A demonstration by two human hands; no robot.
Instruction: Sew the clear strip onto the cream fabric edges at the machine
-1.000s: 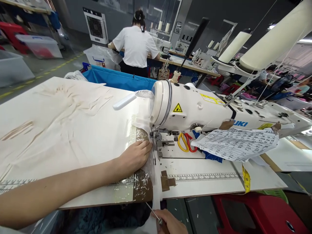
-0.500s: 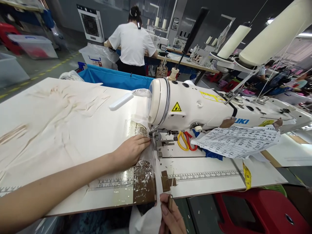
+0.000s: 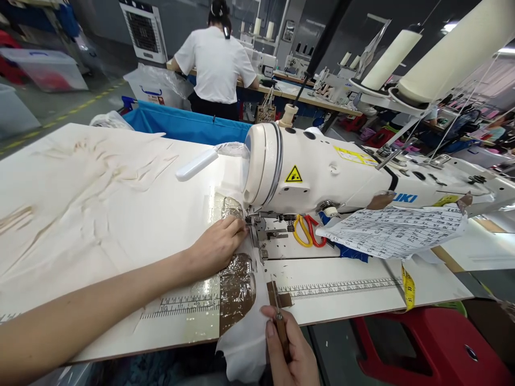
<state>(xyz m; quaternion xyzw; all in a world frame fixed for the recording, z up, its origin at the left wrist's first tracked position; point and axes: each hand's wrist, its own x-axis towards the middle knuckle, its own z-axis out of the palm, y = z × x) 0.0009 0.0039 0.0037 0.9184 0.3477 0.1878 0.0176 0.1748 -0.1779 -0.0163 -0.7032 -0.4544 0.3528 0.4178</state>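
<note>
Beside the presser foot (image 3: 250, 219) of a white sewing machine (image 3: 314, 166), my left hand (image 3: 219, 241) has its fingers curled together at the edge of the white fabric (image 3: 247, 332). The fingertips are partly hidden. This fabric runs down from the needle area and hangs over the table's front edge. In my right hand (image 3: 292, 348) is an awl (image 3: 280, 324) with a wooden handle, its thin metal tip pointing up and away. The fingers are wrapped round the handle, close to the right side of the fabric.
Yellow- and red-handled scissors (image 3: 303, 231) lie under the machine arm. A sheet with handwriting (image 3: 394, 230) is fixed to the machine. A tape measure (image 3: 408, 289) hangs at the front edge, near a red stool (image 3: 438, 343). Beyond a blue cloth bin (image 3: 189, 123) sits a co-worker (image 3: 219, 64).
My left fingers have gone from lying flat to curled at the fabric. My right hand has risen slightly with the awl, which has tilted left. The fabric's lower part has shifted and spread.
</note>
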